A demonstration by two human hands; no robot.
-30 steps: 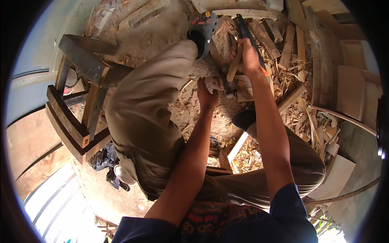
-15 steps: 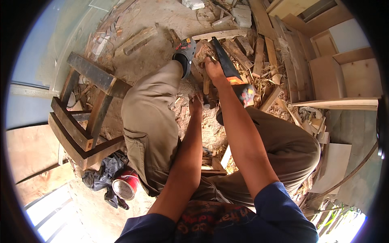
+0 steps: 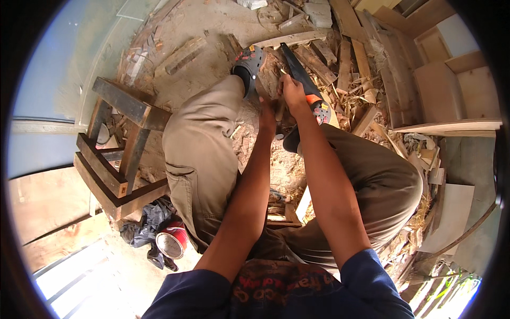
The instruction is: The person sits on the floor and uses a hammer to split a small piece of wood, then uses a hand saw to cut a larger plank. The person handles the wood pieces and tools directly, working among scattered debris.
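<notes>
Between my feet, my right hand (image 3: 294, 94) is closed around a thin pale stick-like piece, its tip poking out past the fingers. Just to its left, my left hand (image 3: 268, 116) reaches against a narrow brown piece of wood (image 3: 261, 89); its fingertips are mostly hidden. A wooden handle (image 3: 280, 110) shows between the two hands, with a small dark round end (image 3: 279, 136) below it. Right beside my right hand lies a handsaw (image 3: 298, 70) with a black blade and orange near its lower end. My grey clogs (image 3: 249, 59) flank the hands.
Wood offcuts (image 3: 316, 65) and shavings cover the ground at right, beside a wooden shelf frame (image 3: 451, 127). A dark wooden frame (image 3: 127, 106) stands left. Nearer are a black plastic bag (image 3: 151, 220) and a red can (image 3: 172, 242). Concrete blocks (image 3: 317, 15) lie at the back.
My left hand has moved forward and closer to my right hand, up to the brown wood. The wooden handle between them is now more covered. The whole view has shifted slightly.
</notes>
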